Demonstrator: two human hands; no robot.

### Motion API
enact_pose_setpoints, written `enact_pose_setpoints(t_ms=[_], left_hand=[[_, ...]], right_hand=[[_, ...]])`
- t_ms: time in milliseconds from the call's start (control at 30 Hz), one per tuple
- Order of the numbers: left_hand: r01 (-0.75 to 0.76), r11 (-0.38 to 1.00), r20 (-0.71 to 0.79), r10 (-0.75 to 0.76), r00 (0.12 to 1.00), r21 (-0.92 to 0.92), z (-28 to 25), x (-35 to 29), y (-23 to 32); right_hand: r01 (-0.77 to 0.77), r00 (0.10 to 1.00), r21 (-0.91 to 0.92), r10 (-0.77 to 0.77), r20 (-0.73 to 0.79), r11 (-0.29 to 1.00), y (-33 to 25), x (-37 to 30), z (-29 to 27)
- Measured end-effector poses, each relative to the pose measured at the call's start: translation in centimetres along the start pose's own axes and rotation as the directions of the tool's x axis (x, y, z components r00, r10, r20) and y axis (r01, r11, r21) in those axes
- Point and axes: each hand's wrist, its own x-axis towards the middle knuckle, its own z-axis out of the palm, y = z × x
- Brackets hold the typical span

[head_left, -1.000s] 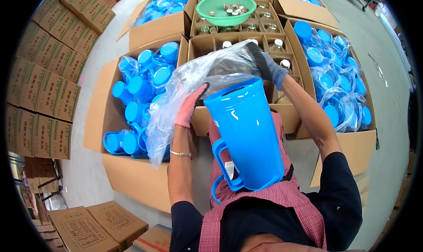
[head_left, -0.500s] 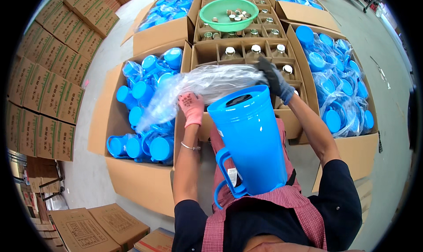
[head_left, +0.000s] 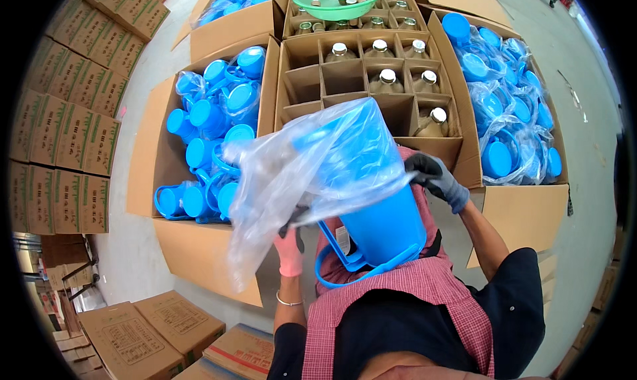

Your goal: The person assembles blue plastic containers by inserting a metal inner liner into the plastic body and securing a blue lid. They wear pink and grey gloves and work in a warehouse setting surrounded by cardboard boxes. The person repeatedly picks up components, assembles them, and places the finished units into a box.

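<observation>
A large blue plastic pitcher leans against my apron, its handle toward me. A clear plastic bag covers its upper part, and loose film hangs off to the left. My right hand, in a dark grey glove, pinches the bag's rim at the pitcher's right side. On the other side my left hand, in a pink glove with dark fingers, grips the bag's lower edge near the handle; film partly hides its fingers. The pitcher's lid is out of sight under the bag.
Ahead stands a divided carton with several white-capped glass bottles. Open cartons of blue pitchers flank it, left and right. A green basin of small caps rests beyond. Stacked cartons line the left.
The bag has come down over the pitcher's top. Both hands have moved toward me, my right hand to the pitcher's right side and my left hand lower near the handle.
</observation>
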Motion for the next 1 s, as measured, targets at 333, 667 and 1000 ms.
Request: enact_pose_setpoints(t_ms=[333,667,1000], left_hand=[[0.275,0.961,0.61,-0.201,0.767,-0.029,-5.2,-2.1,-0.1],[0.502,0.727,0.073,-0.535,0.842,-0.468,0.3,-3.8,-5.0],[-0.168,0.81,-0.467,-0.143,0.873,-0.562,-18.4,21.3,-8.5]], right_hand=[[-0.422,0.905,-0.007,0.421,-0.051,0.906,3.5,-10.0,-4.6],[0.078,0.959,0.029,-0.083,0.27,0.997,-8.4,8.3,10.0],[0.077,0.976,-0.095,-0.055,0.21,0.993,0.1,5.8,10.5]])
